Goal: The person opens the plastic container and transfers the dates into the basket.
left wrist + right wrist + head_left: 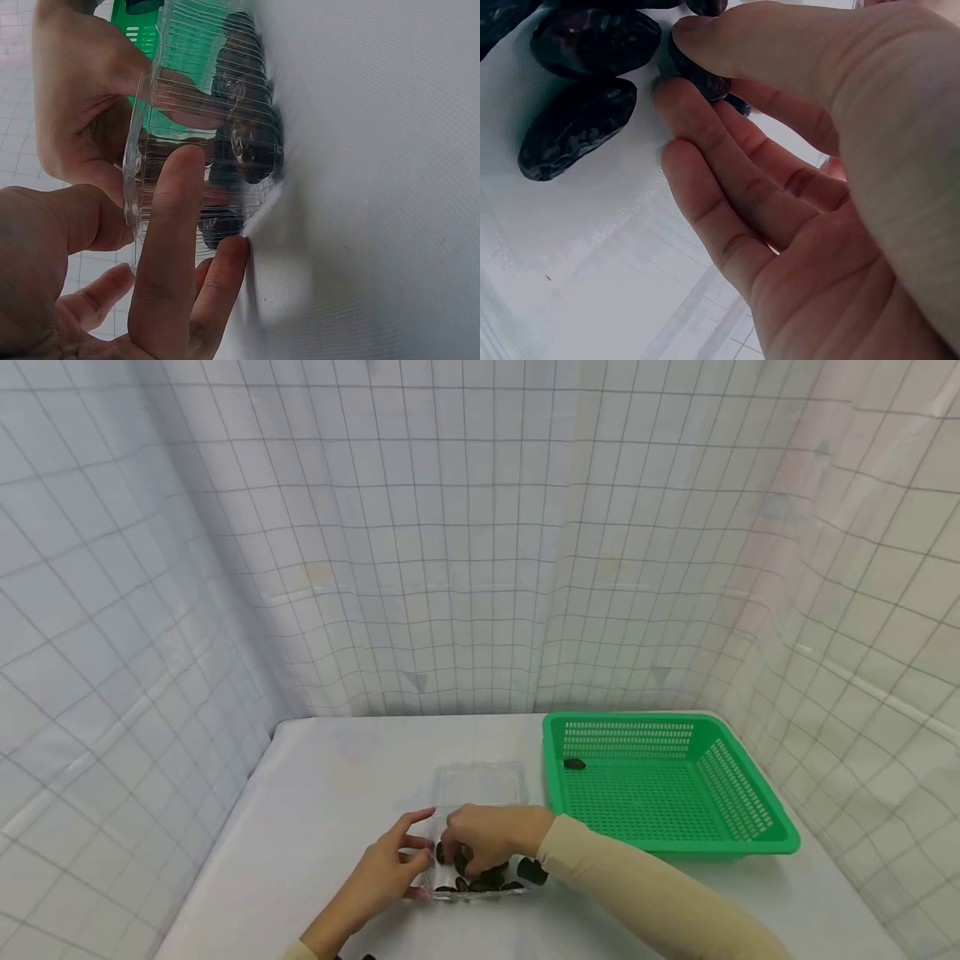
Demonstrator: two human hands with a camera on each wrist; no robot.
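A clear plastic box sits on the white surface, roughly midway between its left and right edges, with its see-through lid opened out toward the surface's back edge. Several dark, wrinkled dates lie in the box, a row of them along its front edge. The right hand reaches down inside, thumb and fingers pinching one date between them, near the box's left wall. The left hand is at the outside of that wall, its fingers spread apart and fairly straight, touching the plastic. At the surface's back right corner stands a green basket with slotted sides; a single dark date lies in its back left corner. A pale sleeve covers the right forearm. Past the surface's back edge hangs a white curtain with a grid of dark lines.
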